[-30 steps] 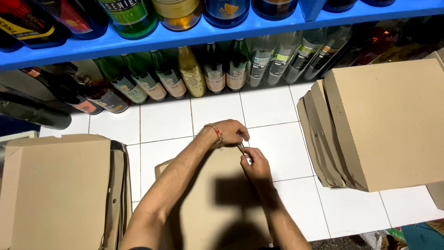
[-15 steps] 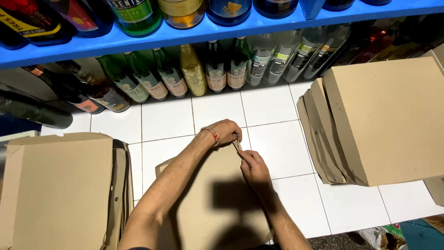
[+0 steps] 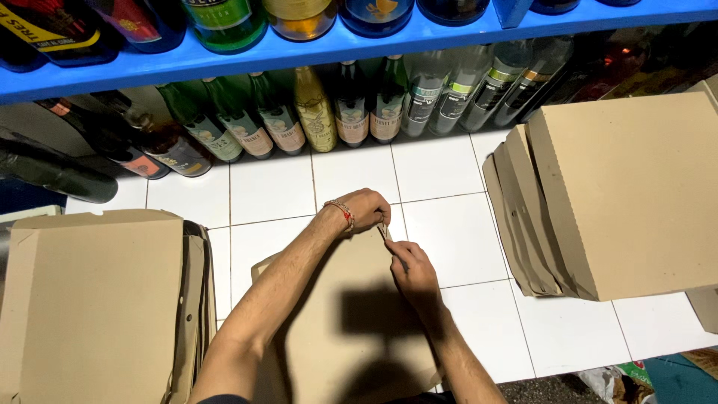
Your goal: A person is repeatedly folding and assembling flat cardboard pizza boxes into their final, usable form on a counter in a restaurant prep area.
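Right now you have a flat brown cardboard sheet (image 3: 351, 329) lying on the white tiled floor (image 3: 449, 224) in front of you, between a stack of folded cardboard (image 3: 97, 299) on your left and a taller stack of flat boxes (image 3: 628, 194) on your right. Both hands meet at the sheet's far edge: your left hand (image 3: 364, 210), with a red band at the wrist, is curled closed over the top corner, and your right hand (image 3: 410, 266) pinches a small flap or tab (image 3: 385, 231) just beside it. The two hands are nearly touching, both clamped on that same edge; whether the tab is already tucked in cannot be told from this view. To do this fold well, I judge it best to keep the left hand pressing the corner flat as an anchor while the right works the tab along its crease, not across it, so the board bends cleanly and does not tear. Keep the rest of the sheet flat against the floor. Mind the row of glass bottles (image 3: 314, 112) standing under the blue shelf (image 3: 419, 37) just beyond your hands: a sudden push forward could, I think, knock one over, so draw the fold toward you.
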